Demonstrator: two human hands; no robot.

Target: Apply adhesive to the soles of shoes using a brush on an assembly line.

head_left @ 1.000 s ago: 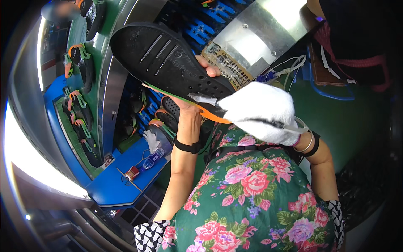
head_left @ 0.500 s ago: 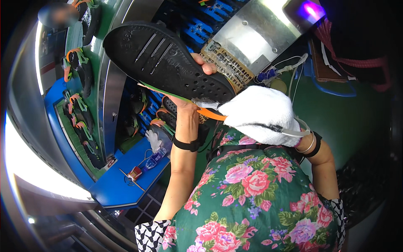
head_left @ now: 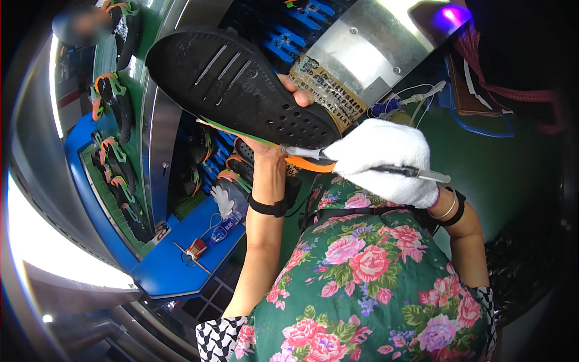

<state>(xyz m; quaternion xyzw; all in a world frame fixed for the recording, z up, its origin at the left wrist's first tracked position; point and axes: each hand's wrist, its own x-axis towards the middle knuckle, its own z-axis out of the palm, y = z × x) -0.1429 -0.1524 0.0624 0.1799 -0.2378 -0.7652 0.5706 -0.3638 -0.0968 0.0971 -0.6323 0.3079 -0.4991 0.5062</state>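
A large black shoe sole (head_left: pixel 235 90), tilted, has three slots toward one end and small round holes at the other. My bare left hand (head_left: pixel 295 92) grips it from beneath, fingers curled over its far edge. Green and orange strips (head_left: pixel 309 164) run along its near edge. My right hand (head_left: pixel 386 160), in a white glove, is closed round a thin brush (head_left: pixel 303 152). The brush's pale tip touches the sole's near edge by the holes, while its clear handle end sticks out behind the glove. The right fingers are partly hidden by the glove.
Sandals with orange and green straps (head_left: pixel 111 90) line a green belt (head_left: pixel 142 114) on the left. Below are a blue ledge (head_left: pixel 175 265), a bottle (head_left: pixel 226 226) and a white glove (head_left: pixel 222 200). A metal housing (head_left: pixel 356 54) stands ahead, with a purple light (head_left: pixel 451 17) at right.
My right hand has turned, so the brush's tip and handle show more clearly along the sole's edge. The sole and my left hand have barely moved.
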